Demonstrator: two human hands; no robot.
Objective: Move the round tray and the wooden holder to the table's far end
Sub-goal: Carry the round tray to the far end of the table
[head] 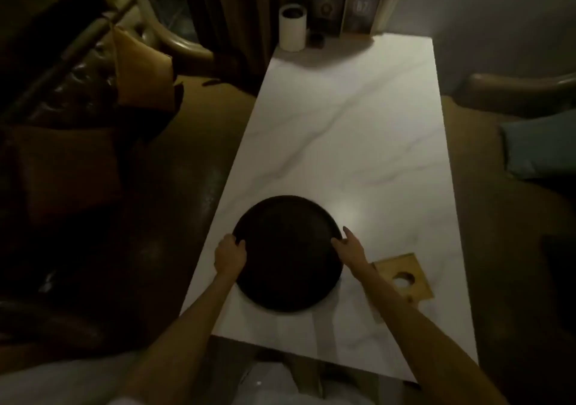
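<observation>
The tray lies flat near the table's near edge, left of centre. The left hand grips its left rim, fingers curled over the edge. The right hand holds the right rim, thumb on the rim, fingers extended along it. The holder lies flat just right of the tray, partly under the right forearm. The table's middle is open. At the far edge stand a cylinder, a small dark item and a frame.
</observation>
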